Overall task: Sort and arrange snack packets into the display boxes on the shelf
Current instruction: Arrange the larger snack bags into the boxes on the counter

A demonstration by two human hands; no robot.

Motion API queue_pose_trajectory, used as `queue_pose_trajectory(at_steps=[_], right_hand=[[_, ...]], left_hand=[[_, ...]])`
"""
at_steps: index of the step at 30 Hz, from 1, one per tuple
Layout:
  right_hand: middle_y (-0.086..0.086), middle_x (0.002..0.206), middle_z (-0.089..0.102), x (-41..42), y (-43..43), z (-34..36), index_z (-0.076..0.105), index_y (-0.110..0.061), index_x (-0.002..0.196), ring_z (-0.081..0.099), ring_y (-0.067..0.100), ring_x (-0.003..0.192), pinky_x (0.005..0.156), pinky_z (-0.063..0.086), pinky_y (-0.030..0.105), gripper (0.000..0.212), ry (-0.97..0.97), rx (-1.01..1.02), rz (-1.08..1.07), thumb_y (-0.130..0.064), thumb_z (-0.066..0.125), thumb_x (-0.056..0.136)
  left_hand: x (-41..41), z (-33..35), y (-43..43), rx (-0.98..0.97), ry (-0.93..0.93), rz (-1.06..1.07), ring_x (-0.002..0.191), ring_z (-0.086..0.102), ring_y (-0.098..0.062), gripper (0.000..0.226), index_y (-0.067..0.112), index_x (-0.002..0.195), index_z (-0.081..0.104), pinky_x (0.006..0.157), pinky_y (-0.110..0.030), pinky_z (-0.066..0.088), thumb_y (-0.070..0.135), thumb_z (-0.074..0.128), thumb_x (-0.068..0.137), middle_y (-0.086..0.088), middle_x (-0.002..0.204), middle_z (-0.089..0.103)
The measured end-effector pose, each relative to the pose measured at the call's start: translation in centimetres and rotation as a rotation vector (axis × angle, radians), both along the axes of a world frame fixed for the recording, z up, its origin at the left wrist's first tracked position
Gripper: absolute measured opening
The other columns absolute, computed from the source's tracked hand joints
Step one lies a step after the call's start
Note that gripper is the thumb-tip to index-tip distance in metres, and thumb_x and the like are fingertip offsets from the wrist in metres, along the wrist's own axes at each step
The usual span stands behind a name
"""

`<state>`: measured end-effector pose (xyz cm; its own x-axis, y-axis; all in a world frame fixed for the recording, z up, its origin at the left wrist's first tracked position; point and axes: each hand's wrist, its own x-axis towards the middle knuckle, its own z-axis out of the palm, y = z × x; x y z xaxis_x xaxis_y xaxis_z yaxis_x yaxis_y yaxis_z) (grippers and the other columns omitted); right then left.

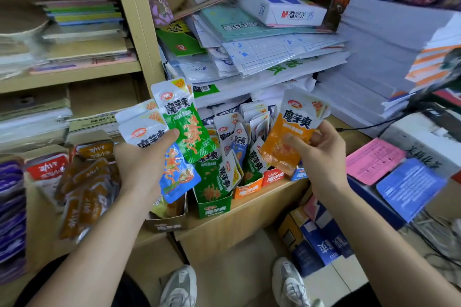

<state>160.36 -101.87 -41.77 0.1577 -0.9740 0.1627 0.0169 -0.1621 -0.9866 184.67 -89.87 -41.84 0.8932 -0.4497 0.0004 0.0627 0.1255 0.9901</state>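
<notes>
My left hand [142,164] grips a fan of snack packets: a green one [185,122] on top, a blue one [178,174] below, white-topped ones [139,124] behind. My right hand [321,154] holds a single orange packet [291,132] above the display boxes. On the wooden shelf [249,217] stand a green box [212,207], an orange box [247,190], a red box [273,178] and a blue box [298,174], with several packets standing in them. A grey box [167,225] with a yellowish packet sits left of the green one.
Brown and red snack packets [82,189] fill a carton at the left, purple packets [10,207] beside it. Stacks of paper and envelopes [262,57] crowd the shelf behind the boxes. Pink and blue sheets [394,174] lie at the right. My shoes [179,286] show below.
</notes>
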Motion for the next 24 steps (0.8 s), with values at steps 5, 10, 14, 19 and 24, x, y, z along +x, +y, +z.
queue_pose_trajectory(at_steps=[5,10,14,19,24], right_hand=[[-0.002,0.085,0.077,1.3,0.3,-1.3,0.071,-0.027,0.098,0.075,0.018,0.078,0.069,0.063,0.046,0.013,0.222,-0.165,-0.001,-0.018,0.076,0.089],[0.002,0.073,0.073,4.7,-0.5,-1.8,0.071,-0.012,0.082,0.071,0.026,0.068,0.059,0.059,0.049,0.030,0.344,-0.214,-0.037,-0.041,0.070,0.087],[0.002,0.058,0.065,7.5,-1.4,-1.4,0.062,-0.012,0.068,0.062,0.024,0.054,0.052,0.053,0.042,0.030,0.452,-0.311,-0.063,-0.034,0.070,0.086],[0.006,0.092,0.077,8.8,-2.0,-1.0,0.073,-0.013,0.112,0.073,0.017,0.074,0.073,0.060,0.035,0.022,0.659,-0.323,0.208,-0.024,0.067,0.094],[0.003,0.126,0.069,6.1,-2.1,-0.8,0.059,-0.013,0.138,0.065,0.013,0.115,0.101,0.053,0.039,0.044,0.587,-0.172,0.405,-0.014,0.066,0.095]], left_hand=[[1.1,-0.5,0.5,0.006,0.007,0.033,0.068,0.053,-0.014,0.036,0.017,0.077,0.059,0.066,-0.034,0.047,0.024,0.093,0.069,0.004,0.077,0.060],[1.2,-0.4,1.0,0.016,-0.028,0.033,0.075,0.066,-0.018,0.025,0.017,0.077,0.066,0.072,-0.039,0.055,0.018,0.091,0.071,0.004,0.081,0.071],[1.1,-0.4,1.2,0.002,-0.031,0.023,0.061,0.062,-0.005,0.026,0.019,0.073,0.063,0.065,-0.034,0.053,0.014,0.089,0.074,0.017,0.063,0.066],[1.2,-0.3,1.2,-0.005,-0.033,-0.011,0.063,0.067,-0.005,0.026,0.020,0.074,0.064,0.065,-0.033,0.055,0.013,0.089,0.074,0.018,0.063,0.067],[1.1,-0.5,1.2,0.027,-0.017,-0.041,0.086,0.076,-0.021,0.025,0.021,0.088,0.072,0.082,-0.055,0.061,0.013,0.090,0.073,0.006,0.090,0.078]])
